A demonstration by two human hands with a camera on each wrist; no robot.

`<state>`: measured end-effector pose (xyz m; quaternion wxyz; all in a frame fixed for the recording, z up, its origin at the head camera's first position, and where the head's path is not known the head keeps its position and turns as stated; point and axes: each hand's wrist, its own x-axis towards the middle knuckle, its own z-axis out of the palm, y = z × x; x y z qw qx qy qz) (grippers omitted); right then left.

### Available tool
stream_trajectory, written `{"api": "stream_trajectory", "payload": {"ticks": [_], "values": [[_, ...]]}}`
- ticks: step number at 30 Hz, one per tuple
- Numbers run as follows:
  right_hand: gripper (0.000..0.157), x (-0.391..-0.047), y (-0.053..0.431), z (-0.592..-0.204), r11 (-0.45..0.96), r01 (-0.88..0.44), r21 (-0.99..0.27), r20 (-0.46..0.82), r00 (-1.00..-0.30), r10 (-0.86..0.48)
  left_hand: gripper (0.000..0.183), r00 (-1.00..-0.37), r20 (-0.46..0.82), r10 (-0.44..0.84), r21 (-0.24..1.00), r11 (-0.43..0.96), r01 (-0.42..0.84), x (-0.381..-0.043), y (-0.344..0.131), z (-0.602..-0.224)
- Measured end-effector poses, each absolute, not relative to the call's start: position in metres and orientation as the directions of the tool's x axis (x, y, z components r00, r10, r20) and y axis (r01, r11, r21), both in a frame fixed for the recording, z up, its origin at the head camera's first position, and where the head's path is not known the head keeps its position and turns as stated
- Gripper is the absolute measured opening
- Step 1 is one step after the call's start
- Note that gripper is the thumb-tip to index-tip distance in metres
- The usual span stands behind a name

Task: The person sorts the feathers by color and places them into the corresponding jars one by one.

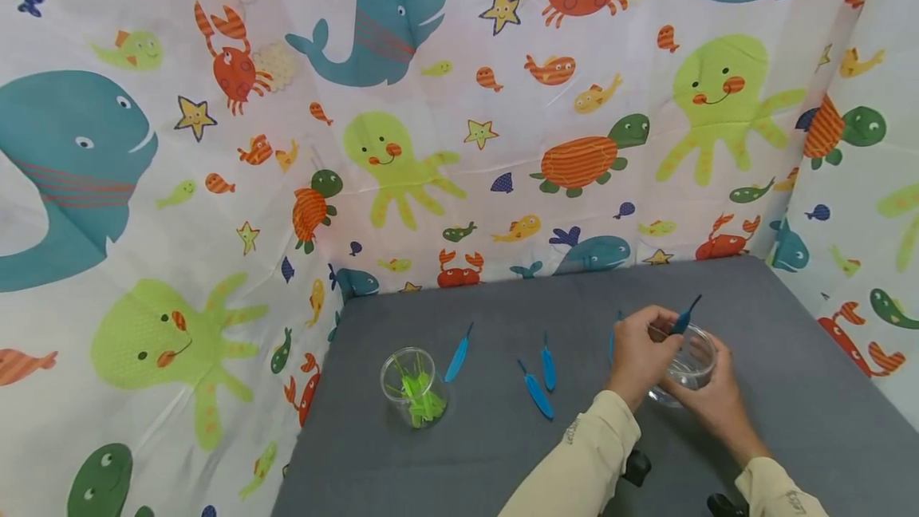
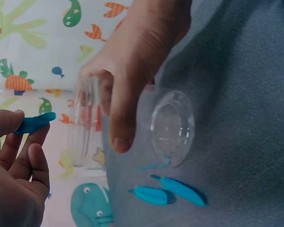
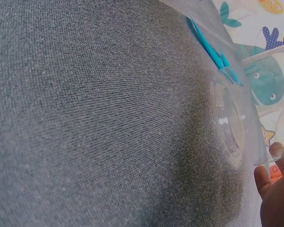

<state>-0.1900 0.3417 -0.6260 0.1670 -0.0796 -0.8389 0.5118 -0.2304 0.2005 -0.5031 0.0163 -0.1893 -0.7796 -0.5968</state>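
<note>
In the head view my left hand (image 1: pixel 641 353) pinches a blue feather (image 1: pixel 682 321) between thumb and fingers, above the mouth of a clear plastic cup (image 1: pixel 698 357). The feather's thin dark stem points up and away; its broad end points down. My right hand (image 1: pixel 718 401) grips the cup from the right side, its thumb along the near wall in the left wrist view. The cup's round base (image 2: pixel 173 130) faces the table; whether it touches the cloth I cannot tell. Another blue feather (image 1: pixel 612 348) is partly hidden behind my left hand.
More blue feathers (image 1: pixel 537 395) lie scattered on the grey tabletop (image 1: pixel 488 453). Left of them stands a second clear cup (image 1: pixel 388 385) holding several thin green pieces (image 1: pixel 422 404). White cloth (image 1: pixel 431 254) printed with sea animals walls the back and sides.
</note>
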Motion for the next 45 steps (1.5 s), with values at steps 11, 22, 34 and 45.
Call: {"api": "stream_trajectory", "payload": {"ticks": [11, 22, 34, 45], "values": [[0.108, -0.193, 0.340, -0.626, 0.474, -0.067, -0.878, 0.234, -0.924, 0.303, 0.023, -0.920, 0.278, 0.275, 0.884, 0.302, 0.357, -0.232, 0.200, -0.512], [0.111, -0.190, 0.338, -0.629, 0.487, -0.074, -0.870, 0.252, -0.916, 0.312, 0.022, -0.926, 0.255, 0.280, 0.903, 0.274, 0.331, -0.228, 0.194, -0.516], [0.118, -0.194, 0.336, -0.624, 0.439, 0.002, -0.899, 0.183, -0.906, 0.381, 0.009, -0.884, 0.442, 0.151, 0.868, 0.177, 0.464, -0.253, 0.158, -0.528], [0.120, -0.193, 0.336, -0.624, 0.452, 0.041, -0.891, 0.153, -0.911, 0.384, 0.010, -0.957, 0.279, -0.084, 0.921, 0.306, 0.242, -0.283, 0.107, -0.557]]}}
